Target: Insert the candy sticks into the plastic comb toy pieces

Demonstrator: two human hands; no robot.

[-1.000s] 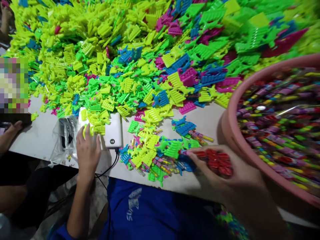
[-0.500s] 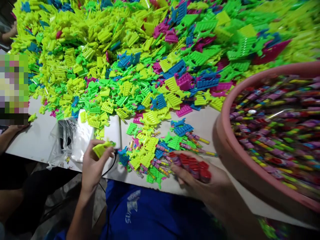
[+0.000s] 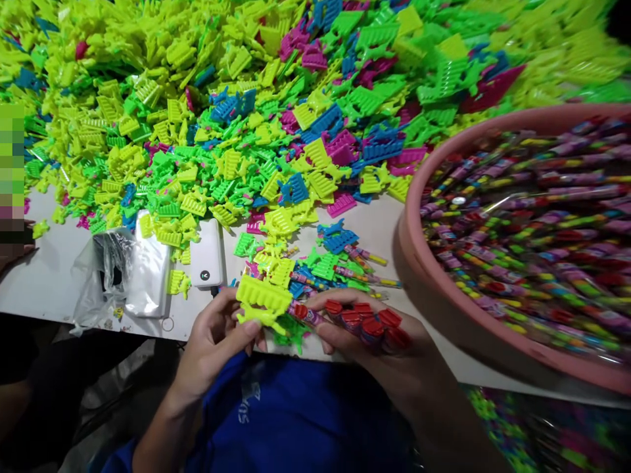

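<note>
Between the thumb and fingers of my left hand is a yellow plastic piece with a ribbed panel and an animal-like shape. My right hand is closed round several red-capped tubes. One more tube sticks out from its fingertips toward the left, and its end meets the edge of the yellow piece; whether it is inside cannot be made out. Just beyond my hands lies a small heap of similar pieces joined to patterned sticks.
A huge pile of yellow, green, blue and pink plastic pieces covers the back of the table. At right stands a pink tub full of wrapped tubes. A white power bank and a clear plastic bag lie left. Another person's hand is at far left.
My left hand has moved right, bringing the yellow piece against the tube in my right hand. The view has shifted slightly, so the tub appears further left.
</note>
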